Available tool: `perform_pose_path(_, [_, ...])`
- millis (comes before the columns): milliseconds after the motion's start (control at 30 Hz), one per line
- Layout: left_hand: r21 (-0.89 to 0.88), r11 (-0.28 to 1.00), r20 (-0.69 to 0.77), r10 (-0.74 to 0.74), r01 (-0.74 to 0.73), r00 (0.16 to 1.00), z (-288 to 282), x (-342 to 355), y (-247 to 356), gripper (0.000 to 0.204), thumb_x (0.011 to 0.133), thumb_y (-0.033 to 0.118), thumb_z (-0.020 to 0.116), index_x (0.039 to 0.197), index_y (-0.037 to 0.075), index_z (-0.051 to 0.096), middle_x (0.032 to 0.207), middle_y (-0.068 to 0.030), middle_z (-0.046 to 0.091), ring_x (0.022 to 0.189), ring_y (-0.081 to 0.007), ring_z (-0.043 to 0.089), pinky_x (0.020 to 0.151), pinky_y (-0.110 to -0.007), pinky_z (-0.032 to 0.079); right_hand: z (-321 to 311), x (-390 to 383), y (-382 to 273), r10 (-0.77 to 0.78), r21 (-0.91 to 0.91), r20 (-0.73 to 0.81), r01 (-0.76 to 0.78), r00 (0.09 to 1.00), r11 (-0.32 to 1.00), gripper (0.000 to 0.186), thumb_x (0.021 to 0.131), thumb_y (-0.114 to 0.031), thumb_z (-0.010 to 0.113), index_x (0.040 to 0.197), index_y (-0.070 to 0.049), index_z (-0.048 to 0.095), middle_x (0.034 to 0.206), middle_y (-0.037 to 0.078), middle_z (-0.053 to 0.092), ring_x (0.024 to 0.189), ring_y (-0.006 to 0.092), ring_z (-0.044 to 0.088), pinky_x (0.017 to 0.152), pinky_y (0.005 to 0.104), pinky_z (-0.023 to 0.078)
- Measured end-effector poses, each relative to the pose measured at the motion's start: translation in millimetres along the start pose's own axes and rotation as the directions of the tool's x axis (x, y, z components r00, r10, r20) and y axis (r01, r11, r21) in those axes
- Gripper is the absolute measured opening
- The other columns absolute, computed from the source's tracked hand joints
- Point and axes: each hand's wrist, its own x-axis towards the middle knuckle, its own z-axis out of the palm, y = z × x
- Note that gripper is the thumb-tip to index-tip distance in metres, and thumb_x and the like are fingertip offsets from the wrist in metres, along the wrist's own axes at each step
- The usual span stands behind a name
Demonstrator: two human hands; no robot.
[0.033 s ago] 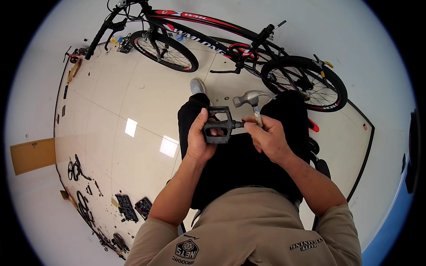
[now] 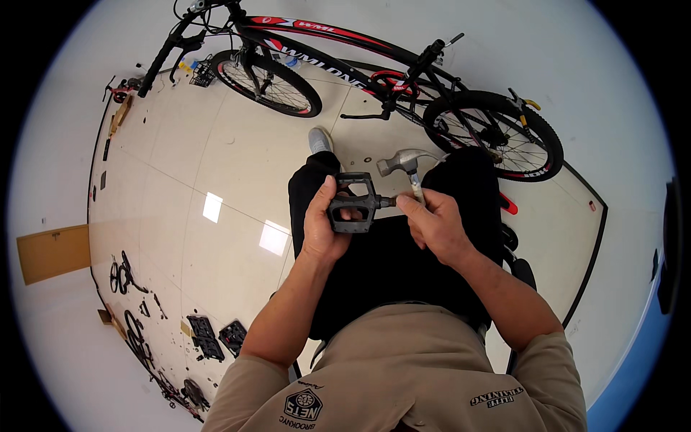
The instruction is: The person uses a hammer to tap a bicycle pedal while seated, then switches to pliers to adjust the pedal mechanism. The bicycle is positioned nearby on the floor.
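Note:
My left hand is closed around a black bicycle pedal, held above my lap. The pedal's cage has open windows, and some of my fingers show through them. Its short threaded axle points right, toward my right hand. That hand grips a claw hammer by its pale, worn handle, the metal head up and the claw curving right. The right thumb and fingertips are at or near the axle's end; whether they touch it I cannot tell. The lower handle is hidden by the hand.
Ahead, a black and red bicycle stands by the wall, one crank arm without a pedal. My grey shoe rests on the tiled floor. Open black tool cases and scattered bike parts lie at the lower left.
The hammer has tilted very slightly to the left in my right hand. Both hands and the pedal look otherwise the same.

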Motion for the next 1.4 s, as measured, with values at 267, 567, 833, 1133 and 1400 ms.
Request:
perform_pose_path(267, [0.034, 0.999, 0.056, -0.009, 0.008, 0.998, -3, 0, -2, 0.035, 0.103, 0.041, 0.053, 0.087, 0.01, 0.058, 0.06, -0.0011, 0.053, 0.062, -0.0145, 0.054, 0.062, -0.03, 0.046, 3, 1, 4, -0.09, -0.078, -0.014, 0.089, 0.996, 0.993, 0.016, 0.096, -0.015, 0.067, 0.094, 0.001, 0.067, 0.058, -0.003, 0.05, 0.043, 0.0042, 0.044, 0.04, 0.0223, 0.035])
perform_pose_path(567, [0.004, 1.0, 0.056, -0.004, 0.004, 0.998, -5, 1, -2, 0.038, 0.102, 0.043, 0.054, 0.082, 0.011, 0.056, 0.059, -0.0012, 0.051, 0.062, -0.015, 0.053, 0.062, -0.031, 0.047, 1, 0, -5, 0.006, 0.035, 0.006, -0.006, 1.0, 0.999, 0.019, 0.099, -0.018, 0.063, 0.094, 0.0, 0.063, 0.056, -0.004, 0.044, 0.043, 0.0052, 0.043, 0.04, 0.0228, 0.035])
perform_pose_path(833, [0.03, 0.999, 0.081, -0.017, 0.014, 0.997, -10, 3, -3, 0.037, 0.102, 0.043, 0.054, 0.084, 0.01, 0.056, 0.059, -0.0011, 0.051, 0.062, -0.0147, 0.054, 0.063, -0.031, 0.047, 2, 2, 5, -0.141, -0.123, 0.025, 0.143, 0.99, 0.982, 0.019, 0.097, -0.017, 0.065, 0.096, 0.002, 0.063, 0.062, -0.002, 0.049, 0.044, 0.0052, 0.043, 0.04, 0.0225, 0.037])
perform_pose_path(1133, [0.008, 1.0, 0.061, -0.004, 0.003, 0.998, -4, 1, -1, 0.037, 0.102, 0.043, 0.054, 0.086, 0.01, 0.056, 0.06, -0.0004, 0.051, 0.062, -0.0139, 0.054, 0.063, -0.03, 0.046, -3, 1, -2, 0.061, 0.039, 0.03, -0.062, 0.998, 0.997, 0.021, 0.097, -0.018, 0.067, 0.095, 0.003, 0.063, 0.059, -0.003, 0.048, 0.041, 0.0053, 0.041, 0.039, 0.0228, 0.036])
perform_pose_path(1400, [0.034, 0.999, 0.045, 0.004, -0.006, 0.999, -2, -1, -1, 0.038, 0.102, 0.044, 0.055, 0.085, 0.01, 0.058, 0.059, -0.0001, 0.051, 0.063, -0.0138, 0.053, 0.064, -0.03, 0.046, 3, 1, 5, -0.13, -0.079, -0.001, 0.129, 0.992, 0.988, 0.016, 0.094, -0.013, 0.07, 0.096, 0.002, 0.066, 0.057, -0.004, 0.051, 0.044, 0.0034, 0.046, 0.039, 0.0217, 0.033])
